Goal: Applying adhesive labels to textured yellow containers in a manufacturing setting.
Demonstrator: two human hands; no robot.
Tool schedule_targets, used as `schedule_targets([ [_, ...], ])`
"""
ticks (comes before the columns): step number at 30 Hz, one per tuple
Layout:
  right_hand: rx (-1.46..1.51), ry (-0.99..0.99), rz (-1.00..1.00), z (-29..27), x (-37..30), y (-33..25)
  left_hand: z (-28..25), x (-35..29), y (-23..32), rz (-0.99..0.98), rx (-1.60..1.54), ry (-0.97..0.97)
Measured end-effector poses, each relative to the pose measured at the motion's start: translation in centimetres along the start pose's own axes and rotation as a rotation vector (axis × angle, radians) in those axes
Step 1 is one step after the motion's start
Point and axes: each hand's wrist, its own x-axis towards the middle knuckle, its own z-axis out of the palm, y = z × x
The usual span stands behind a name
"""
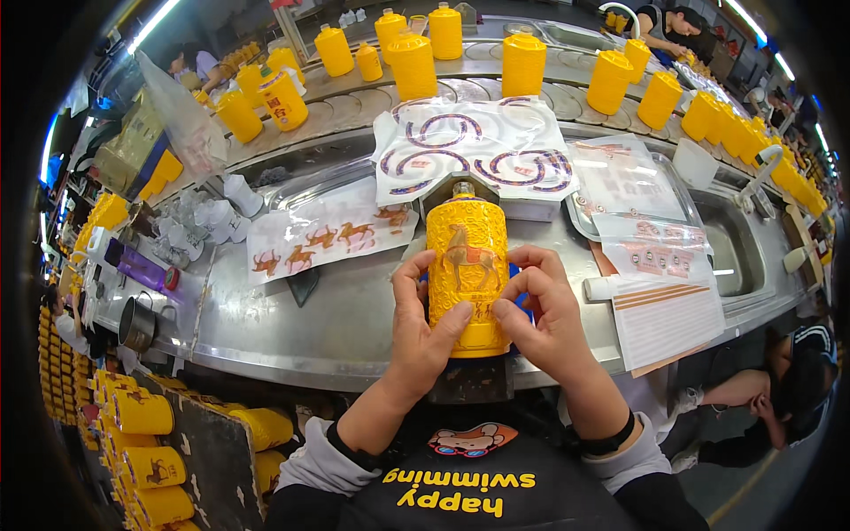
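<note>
A yellow embossed bottle [465, 215] lies tilted in front of me, its narrow neck pointing away. On its front is a brown horse decal [471, 258], with small dark characters below it. My left hand [414, 332] is closed round the bottle's left side, its thumb pressing near the characters. My right hand [551, 319] grips the right side, with thumb and bent forefinger at the lower right of the front. Beneath the bottle is a dark stand [469, 382], mostly hidden. Left of the bottle lies a sheet of horse decals [332, 234].
Behind the bottle lies a sheet of curved blue-and-red decals [474, 146]; more decal sheets [664, 319] lie at right beside a sink [730, 239]. Yellow bottles [412, 71] line the conveyor [482, 88]. A metal pot [137, 323] stands left; stacked bottles [146, 411] fill the lower left.
</note>
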Motion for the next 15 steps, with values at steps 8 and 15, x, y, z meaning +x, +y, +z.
schedule_targets([
  [8, 0.227, -0.031, 0.098, 0.3, 0.1, 1.7, 0.2, 0.4, 0.0, -0.01, 0.012, -0.01],
  [15, 0.277, -0.055, 0.11, 0.3, 0.0, 2.5, 0.0, 0.5, 0.3, -0.026, -0.011, -0.055],
])
